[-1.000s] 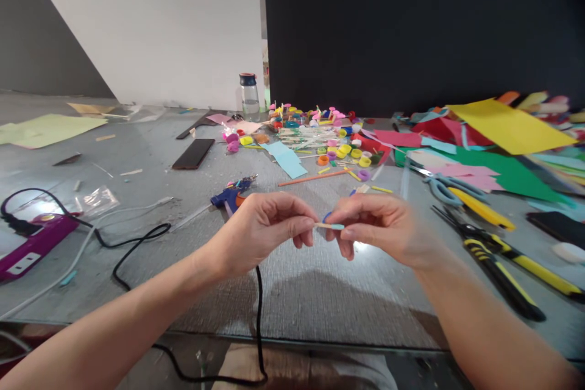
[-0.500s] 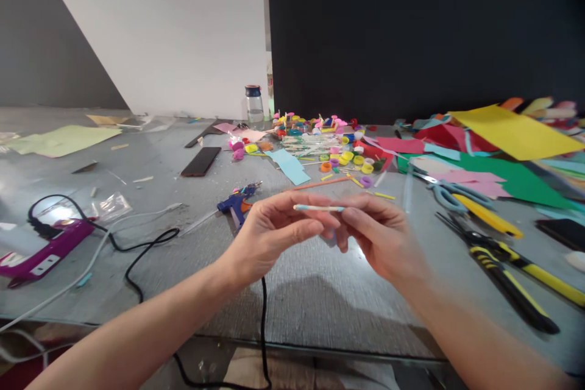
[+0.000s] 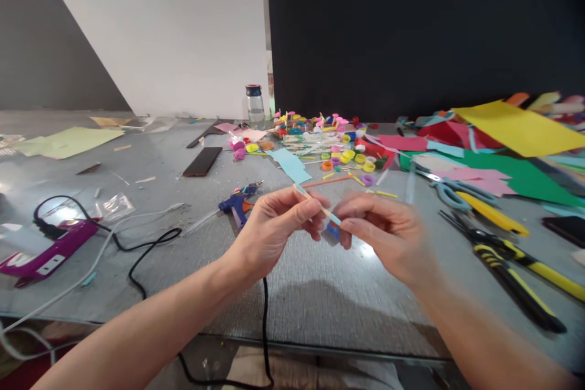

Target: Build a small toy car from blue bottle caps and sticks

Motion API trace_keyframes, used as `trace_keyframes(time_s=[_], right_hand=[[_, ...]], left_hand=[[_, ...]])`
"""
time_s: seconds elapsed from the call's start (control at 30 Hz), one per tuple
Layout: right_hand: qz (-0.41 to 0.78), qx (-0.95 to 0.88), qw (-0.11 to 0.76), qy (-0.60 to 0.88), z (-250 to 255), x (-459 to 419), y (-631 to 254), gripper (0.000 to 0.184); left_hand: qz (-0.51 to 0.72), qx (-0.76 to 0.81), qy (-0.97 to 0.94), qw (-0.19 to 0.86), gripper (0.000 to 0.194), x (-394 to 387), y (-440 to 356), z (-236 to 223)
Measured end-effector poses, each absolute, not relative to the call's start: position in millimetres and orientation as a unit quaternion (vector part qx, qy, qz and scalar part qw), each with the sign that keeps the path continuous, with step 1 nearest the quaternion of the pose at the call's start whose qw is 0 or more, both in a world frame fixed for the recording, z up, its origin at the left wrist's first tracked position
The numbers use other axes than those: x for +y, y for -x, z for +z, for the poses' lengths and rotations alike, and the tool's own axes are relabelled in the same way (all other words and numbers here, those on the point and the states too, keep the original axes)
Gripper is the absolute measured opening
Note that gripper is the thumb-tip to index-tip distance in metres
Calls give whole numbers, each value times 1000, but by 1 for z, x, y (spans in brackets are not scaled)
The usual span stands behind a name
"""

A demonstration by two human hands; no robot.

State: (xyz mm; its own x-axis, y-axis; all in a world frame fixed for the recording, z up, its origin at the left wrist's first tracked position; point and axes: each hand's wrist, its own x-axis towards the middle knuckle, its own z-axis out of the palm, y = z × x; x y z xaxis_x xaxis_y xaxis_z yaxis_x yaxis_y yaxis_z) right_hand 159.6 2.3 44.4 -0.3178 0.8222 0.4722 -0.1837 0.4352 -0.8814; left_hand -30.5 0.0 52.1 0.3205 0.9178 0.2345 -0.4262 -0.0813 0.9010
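My left hand (image 3: 286,210) pinches a thin pale stick (image 3: 328,214) with light-blue ends between thumb and fingers. The stick slants from upper left down to the right. At its lower end are the curled thumb and fingers of my right hand (image 3: 381,228), closed and partly blurred. A small blue piece (image 3: 333,231) shows just under the stick, between the hands; what it is and whether a hand holds it I cannot make out. Behind my left hand lies a blue glue gun (image 3: 235,207).
Scissors (image 3: 457,192), a yellow-handled cutter (image 3: 493,213) and black-yellow pliers (image 3: 516,280) lie at right, near coloured paper (image 3: 516,128). Bottle caps (image 3: 360,159) and a light-blue strip (image 3: 292,164) are behind my hands. A bottle (image 3: 255,106) stands farther back; a purple power strip (image 3: 55,250) sits left.
The stick has turned from nearly level to slanting down toward the right. My left thumb now lies across its middle, and the blue piece shows more clearly.
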Motion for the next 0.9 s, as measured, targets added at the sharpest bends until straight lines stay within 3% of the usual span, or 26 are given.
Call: trace_keyframes(time_s=[0.5, 0.67, 0.77, 0.9], right_hand=[[431, -712, 509, 219, 38, -1, -153, 9], [467, -711, 480, 214, 40, 3, -152, 10], [476, -715, 435, 269, 46, 9, -147, 20], [432, -775, 304, 346, 50, 24, -113, 25]], left_hand=[[528, 236, -521, 628, 17, -3, 37, 48], [552, 267, -543, 574, 18, -14, 55, 54], [577, 337, -564, 485, 18, -25, 81, 58], [581, 447, -562, 383, 7, -39, 116, 57]])
